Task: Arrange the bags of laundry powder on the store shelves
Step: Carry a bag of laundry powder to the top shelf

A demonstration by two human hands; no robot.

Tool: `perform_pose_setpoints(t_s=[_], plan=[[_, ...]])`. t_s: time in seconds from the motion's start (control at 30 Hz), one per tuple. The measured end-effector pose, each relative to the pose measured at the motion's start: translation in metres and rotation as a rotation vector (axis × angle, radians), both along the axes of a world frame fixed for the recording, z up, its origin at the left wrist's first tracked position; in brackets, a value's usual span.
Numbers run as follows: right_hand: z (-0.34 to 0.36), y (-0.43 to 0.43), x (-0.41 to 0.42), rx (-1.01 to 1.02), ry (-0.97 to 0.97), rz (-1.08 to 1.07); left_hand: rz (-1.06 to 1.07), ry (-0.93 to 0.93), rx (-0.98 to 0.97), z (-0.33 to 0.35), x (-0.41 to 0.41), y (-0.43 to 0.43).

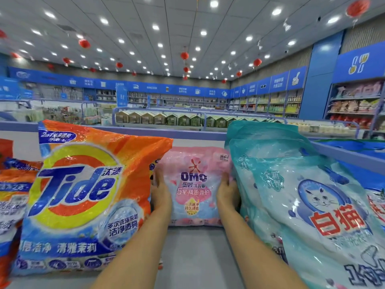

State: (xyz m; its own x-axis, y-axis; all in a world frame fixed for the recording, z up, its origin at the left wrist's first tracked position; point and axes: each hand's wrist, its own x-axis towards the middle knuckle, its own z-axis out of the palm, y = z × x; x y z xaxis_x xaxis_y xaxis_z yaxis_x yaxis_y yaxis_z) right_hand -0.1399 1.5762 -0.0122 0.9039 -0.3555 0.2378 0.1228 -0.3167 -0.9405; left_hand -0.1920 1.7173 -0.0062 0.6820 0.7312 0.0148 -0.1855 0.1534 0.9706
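Observation:
A pink OMO bag of laundry powder [192,184] stands upright at the back of the grey shelf [193,253]. My left hand [160,193] grips its left edge and my right hand [228,195] grips its right edge. A large orange Tide bag [83,197] stands to the left, touching my left forearm. Teal bags with a white cat logo [308,205] lean in a row to the right, close against my right hand.
More orange bags [10,201] sit at the far left. A blue shelf rail [187,132] runs behind the bags. Beyond it are store aisles with boxed goods [166,118] and stocked wall shelves [354,105] on the right.

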Motion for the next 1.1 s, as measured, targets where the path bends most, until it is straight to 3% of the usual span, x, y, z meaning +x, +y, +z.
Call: perform_pose_setpoints(t_s=[0.13, 0.4, 0.6, 0.77, 0.87, 1.1], plan=[[0.003, 0.001, 0.002, 0.075, 0.061, 0.004, 0.019, 0.044, 0.049, -0.003, 0.002, -0.001], [0.013, 0.007, -0.002, 0.215, -0.235, 0.037, 0.048, -0.087, 0.232, 0.012, 0.005, -0.004], [0.029, 0.002, 0.010, 0.363, -0.048, -0.037, 0.007, -0.044, 0.147, 0.027, 0.011, 0.002], [0.038, 0.003, 0.004, 0.423, -0.120, -0.097, -0.015, 0.007, 0.129, 0.035, 0.009, 0.004], [0.041, 0.004, 0.000, 0.289, -0.069, -0.042, -0.037, 0.069, 0.148, 0.040, 0.008, 0.007], [0.048, 0.005, -0.030, 0.093, -0.046, 0.157, -0.112, 0.104, 0.534, 0.037, -0.016, -0.003]])
